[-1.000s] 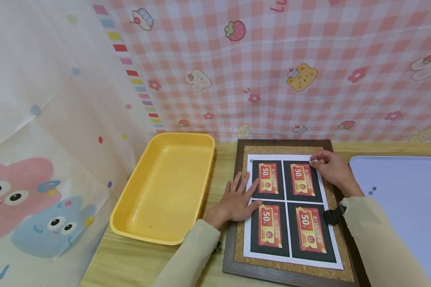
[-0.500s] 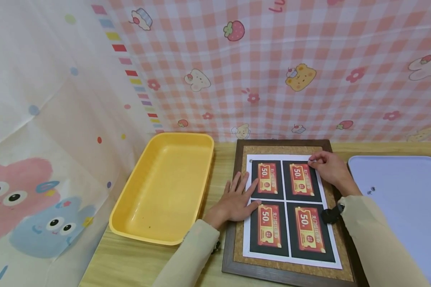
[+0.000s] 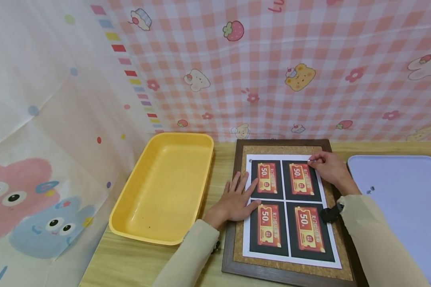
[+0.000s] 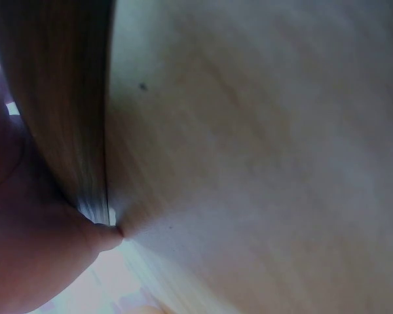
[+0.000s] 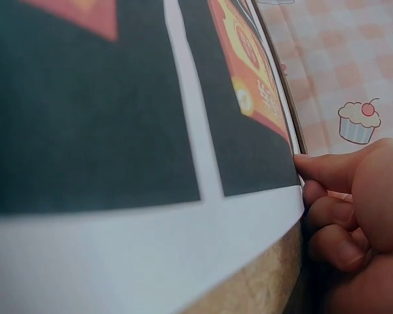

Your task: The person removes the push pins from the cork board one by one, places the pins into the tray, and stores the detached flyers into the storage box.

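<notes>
A white printed sheet [image 3: 286,201] with red coupon pictures on black panels lies on a cork board [image 3: 285,150] framed in dark wood. My left hand [image 3: 233,201] rests with spread fingers on the sheet's left edge. At the top right corner, my right hand [image 3: 330,169] pinches a small silvery thumbtack [image 3: 310,161] against the paper, its other fingers curled. The fingertips mostly hide that tack. Another thumbtack [image 3: 250,161] sits in the top left corner. In the right wrist view, the thumb and fingers [image 5: 340,170] meet at the sheet's edge.
To the left stands a deep yellow tray [image 3: 206,187]. A pale lavender tray [image 3: 409,199] on the right holds a few small tacks [image 3: 371,189]. Checked cloth [image 3: 255,79] hangs behind the wooden table [image 3: 129,259].
Both hands stay almost where they were. The right fingertips have settled slightly at the sheet's top right corner; the view has shifted a little.
</notes>
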A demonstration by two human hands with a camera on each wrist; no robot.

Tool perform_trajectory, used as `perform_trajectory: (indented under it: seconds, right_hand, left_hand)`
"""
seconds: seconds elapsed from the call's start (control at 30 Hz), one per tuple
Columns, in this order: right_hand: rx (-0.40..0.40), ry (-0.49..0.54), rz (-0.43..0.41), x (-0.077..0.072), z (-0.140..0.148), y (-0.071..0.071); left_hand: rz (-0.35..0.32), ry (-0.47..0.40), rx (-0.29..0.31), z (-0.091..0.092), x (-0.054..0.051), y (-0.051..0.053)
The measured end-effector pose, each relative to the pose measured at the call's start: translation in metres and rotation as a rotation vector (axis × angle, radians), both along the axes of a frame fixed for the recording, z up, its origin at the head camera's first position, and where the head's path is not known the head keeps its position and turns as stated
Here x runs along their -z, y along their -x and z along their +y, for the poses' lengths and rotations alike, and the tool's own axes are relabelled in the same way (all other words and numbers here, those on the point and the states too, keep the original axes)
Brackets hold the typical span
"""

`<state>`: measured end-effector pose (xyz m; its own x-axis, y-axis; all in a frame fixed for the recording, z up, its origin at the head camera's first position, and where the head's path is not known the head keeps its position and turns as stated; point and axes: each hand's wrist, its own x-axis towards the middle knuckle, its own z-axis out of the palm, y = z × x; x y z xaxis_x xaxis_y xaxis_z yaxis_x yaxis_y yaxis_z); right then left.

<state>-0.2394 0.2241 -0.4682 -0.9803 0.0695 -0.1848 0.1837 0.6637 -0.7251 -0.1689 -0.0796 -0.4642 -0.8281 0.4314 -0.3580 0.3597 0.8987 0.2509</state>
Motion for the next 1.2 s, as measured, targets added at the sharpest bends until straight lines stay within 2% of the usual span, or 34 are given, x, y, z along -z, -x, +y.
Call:
perform_trajectory:
  seconds: [0.63,1.2]
  right_hand:
    - [-0.030,0.001,0.005,0.0020,0.0025,-0.0004]
    - [-0.042,0.047,-0.018,0.0023,0.0040,-0.0016]
  left_hand:
    - [0.009,-0.006,0.003,0.0007,0.0004,-0.0003]
    - [0.007,-0.008,0.009,-0.0001,-0.0005,-0.0001]
